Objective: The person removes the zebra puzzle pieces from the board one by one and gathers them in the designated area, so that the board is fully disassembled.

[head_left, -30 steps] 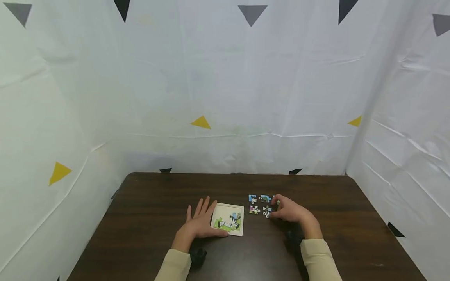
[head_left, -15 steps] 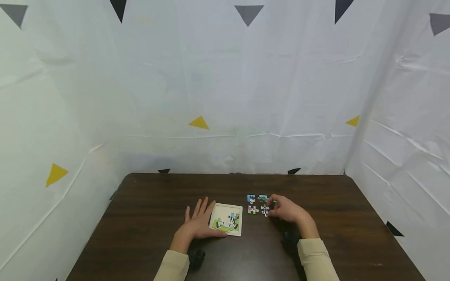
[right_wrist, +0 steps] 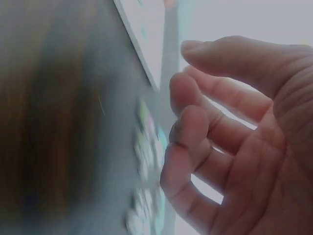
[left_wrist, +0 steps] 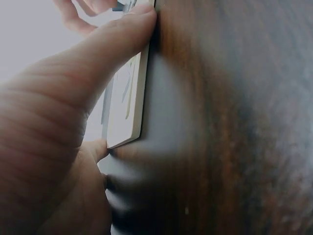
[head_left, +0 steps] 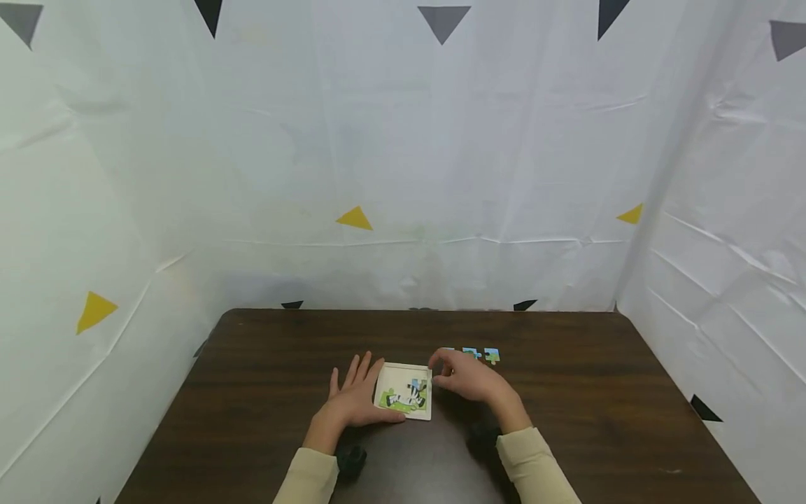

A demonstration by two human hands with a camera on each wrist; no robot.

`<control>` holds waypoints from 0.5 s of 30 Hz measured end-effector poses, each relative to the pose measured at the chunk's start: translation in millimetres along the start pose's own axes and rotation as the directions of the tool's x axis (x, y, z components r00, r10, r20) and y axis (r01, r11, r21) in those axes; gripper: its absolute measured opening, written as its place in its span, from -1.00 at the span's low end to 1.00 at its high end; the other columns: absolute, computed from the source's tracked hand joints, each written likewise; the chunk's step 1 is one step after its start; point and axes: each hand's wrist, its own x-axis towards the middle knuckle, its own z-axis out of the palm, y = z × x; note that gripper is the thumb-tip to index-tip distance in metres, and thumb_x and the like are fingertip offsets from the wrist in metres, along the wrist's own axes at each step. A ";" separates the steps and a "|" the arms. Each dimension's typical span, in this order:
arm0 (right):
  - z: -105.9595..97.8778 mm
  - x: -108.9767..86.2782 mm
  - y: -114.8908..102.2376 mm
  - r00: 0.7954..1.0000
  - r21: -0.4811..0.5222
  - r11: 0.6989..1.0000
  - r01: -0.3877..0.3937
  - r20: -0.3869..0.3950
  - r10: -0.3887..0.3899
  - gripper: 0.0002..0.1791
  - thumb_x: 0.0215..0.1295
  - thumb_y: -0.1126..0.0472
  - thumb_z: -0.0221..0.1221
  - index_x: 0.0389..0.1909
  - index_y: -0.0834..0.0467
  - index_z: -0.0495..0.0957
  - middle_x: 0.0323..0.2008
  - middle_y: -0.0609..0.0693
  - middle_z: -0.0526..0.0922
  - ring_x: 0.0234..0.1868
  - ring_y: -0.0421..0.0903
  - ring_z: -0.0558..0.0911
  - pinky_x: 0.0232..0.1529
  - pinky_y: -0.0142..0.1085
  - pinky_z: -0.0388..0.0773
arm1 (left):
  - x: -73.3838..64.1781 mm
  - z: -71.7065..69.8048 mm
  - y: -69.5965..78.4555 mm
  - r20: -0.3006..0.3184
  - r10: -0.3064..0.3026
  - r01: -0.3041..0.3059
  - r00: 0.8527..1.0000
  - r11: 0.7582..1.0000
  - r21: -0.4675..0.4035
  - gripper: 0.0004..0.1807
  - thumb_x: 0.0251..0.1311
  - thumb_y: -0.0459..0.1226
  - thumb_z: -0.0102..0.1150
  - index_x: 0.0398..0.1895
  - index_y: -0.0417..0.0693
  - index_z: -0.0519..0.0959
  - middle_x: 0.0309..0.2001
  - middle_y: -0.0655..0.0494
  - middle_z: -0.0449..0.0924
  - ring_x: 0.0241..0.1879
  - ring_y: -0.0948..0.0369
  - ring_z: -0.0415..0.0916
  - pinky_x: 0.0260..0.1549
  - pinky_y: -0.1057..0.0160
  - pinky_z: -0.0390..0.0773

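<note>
My left hand (head_left: 355,404) lies with spread, straight fingers at the left side of a small square puzzle tray (head_left: 397,375). Its thumb rests along the tray's near edge; in the left wrist view the thumb (left_wrist: 117,41) overlaps the pale rim. Fitted zebra pieces (head_left: 409,397) cover the tray's lower and right part; its upper left is bare. Beside the tray's right edge hovers my right hand (head_left: 474,381), fingers loosely bent. In the right wrist view its thumb and fingertips stand apart, with nothing seen between them.
Loose jigsaw pieces (head_left: 492,355) lie on the dark wooden table (head_left: 585,392) behind the right hand, which partly hides them. White cloth (head_left: 403,140) with coloured triangles hangs behind and at both sides.
My right hand has moved left from the loose pieces to the tray's right edge, uncovering the rightmost back piece. The left hand and tray have stayed in place.
</note>
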 end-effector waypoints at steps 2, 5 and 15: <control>9.6 5.4 -6.6 0.999 -0.010 1.000 0.009 0.035 -0.008 -0.73 0.50 0.21 0.32 0.11 0.21 0.63 -0.36 -0.03 0.64 -0.43 -0.15 0.52 -0.37 -0.25 0.49 | -0.8 -2.7 1.9 0.010 -0.011 0.011 1.000 1.000 -0.003 0.47 -0.10 0.55 0.43 0.79 0.09 0.02 0.80 -0.07 -0.22 0.78 -0.14 -0.35 0.59 -0.47 -0.52; 20.7 10.9 -13.0 0.998 -0.016 1.000 0.006 0.069 -0.005 -0.72 0.48 0.18 0.36 0.10 0.20 0.63 -0.42 -0.05 0.61 -0.48 -0.16 0.50 -0.42 -0.28 0.45 | -0.2 -2.1 1.3 0.019 -0.017 0.017 1.000 1.000 0.001 0.48 -0.12 0.59 0.39 0.79 0.13 0.00 0.80 -0.05 -0.24 0.78 -0.13 -0.35 0.59 -0.47 -0.51; 27.8 16.1 -20.7 0.996 -0.009 1.000 -0.026 0.087 0.026 -0.72 0.42 0.20 0.40 0.04 0.18 0.59 -0.41 -0.03 0.59 -0.47 -0.12 0.50 -0.41 -0.24 0.45 | -1.1 -5.2 4.6 0.035 -0.034 0.033 0.999 0.999 0.029 0.41 0.00 0.55 0.36 0.80 0.11 -0.01 0.80 -0.05 -0.25 0.78 -0.13 -0.35 0.61 -0.47 -0.46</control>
